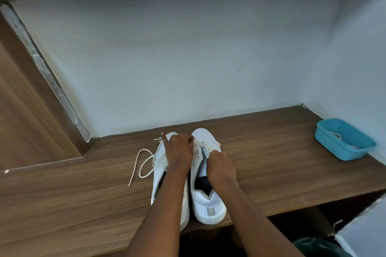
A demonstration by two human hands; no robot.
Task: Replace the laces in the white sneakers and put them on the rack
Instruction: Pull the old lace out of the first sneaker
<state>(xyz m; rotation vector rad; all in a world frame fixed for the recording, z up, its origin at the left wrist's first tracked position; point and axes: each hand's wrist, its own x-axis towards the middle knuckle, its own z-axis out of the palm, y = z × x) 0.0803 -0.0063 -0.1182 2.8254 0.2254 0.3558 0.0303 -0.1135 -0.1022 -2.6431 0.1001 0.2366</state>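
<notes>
My left hand (179, 150) and right hand (220, 166) both pinch the flat cream lace (201, 144) of the right white leather sneaker (205, 207), toe at 12 o'clock.

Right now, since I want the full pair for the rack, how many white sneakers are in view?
2. The left sneaker stands on the wooden counter, partly covered by the left hand; the right sneaker stands close beside it. Both heels face the camera. None appears hidden.

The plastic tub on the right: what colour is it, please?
The tub is turquoise blue, clearest in head view.
</notes>
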